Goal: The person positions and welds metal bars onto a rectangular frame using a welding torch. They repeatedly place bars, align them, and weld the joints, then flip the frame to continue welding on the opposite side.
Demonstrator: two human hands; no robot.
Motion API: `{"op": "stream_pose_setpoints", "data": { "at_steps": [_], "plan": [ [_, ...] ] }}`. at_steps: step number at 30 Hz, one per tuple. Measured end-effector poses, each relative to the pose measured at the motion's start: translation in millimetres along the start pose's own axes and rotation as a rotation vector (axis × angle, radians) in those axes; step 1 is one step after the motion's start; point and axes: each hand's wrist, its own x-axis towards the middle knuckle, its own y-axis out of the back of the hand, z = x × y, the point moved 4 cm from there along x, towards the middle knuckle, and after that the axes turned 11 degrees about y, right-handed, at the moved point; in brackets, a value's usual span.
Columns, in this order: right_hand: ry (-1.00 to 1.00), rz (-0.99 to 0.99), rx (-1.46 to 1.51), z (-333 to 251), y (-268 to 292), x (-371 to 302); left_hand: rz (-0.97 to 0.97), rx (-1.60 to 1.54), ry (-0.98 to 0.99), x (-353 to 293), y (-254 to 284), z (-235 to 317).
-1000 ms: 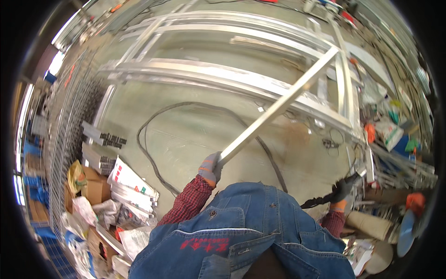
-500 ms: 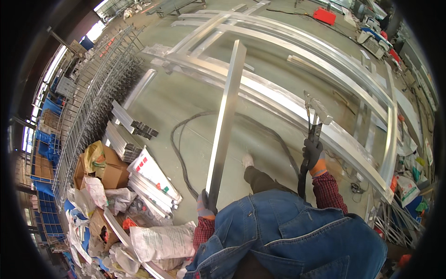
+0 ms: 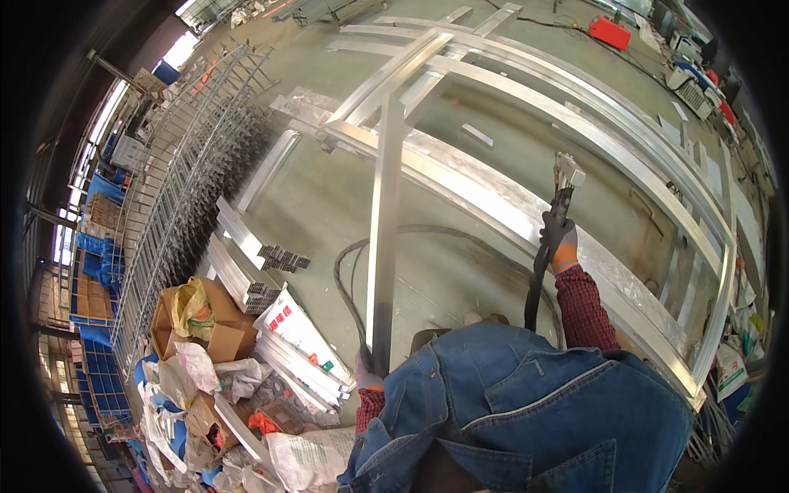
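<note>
My left hand (image 3: 369,367), in a grey and orange glove, is closed round the lower end of a long silver square tube (image 3: 384,222). The tube points away from me, its far end over the corner of a large silver metal frame (image 3: 485,193) lying ahead. Gloved the same way, my right hand (image 3: 559,237) grips a black-handled welding torch (image 3: 562,200) over the frame's near bar. A pale metal block shows at the torch's head. Its thick black cable (image 3: 534,297) hangs from my grip and loops across the floor.
At left stand stacked wire racks (image 3: 185,197). Bundled square tubes (image 3: 246,275), an open cardboard box (image 3: 201,316) and a heap of sacks (image 3: 308,460) lie near my left side. A red machine (image 3: 609,33) sits far right. Cables cross the floor (image 3: 316,222).
I have moved forward, nearer the frame. The tube in my left hand has swung leftward to stand more upright in view. My right hand still holds the torch, now turned differently.
</note>
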Motion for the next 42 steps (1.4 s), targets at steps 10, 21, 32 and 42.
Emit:
{"op": "stream_pose_setpoints", "data": {
  "at_steps": [10, 21, 32, 42],
  "plan": [
    [-0.005, 0.128, -0.321, 54.7, -100.4, 117.4, -0.089, -0.008, -0.098, 197.1, -63.6, 155.1],
    [-0.167, 0.35, -0.927, 69.6, -151.0, 126.7, -0.225, 0.244, -0.252, 426.7, -131.0, 338.1],
    [-0.313, 0.344, -1.037, 86.3, -147.3, 129.3, -0.146, 0.848, -0.778, 513.3, -257.5, 449.2],
    [-0.367, 0.323, -0.881, 107.9, -136.6, 128.1, -0.404, 0.466, -0.367, 607.8, -341.5, 456.4]
  ]
}}
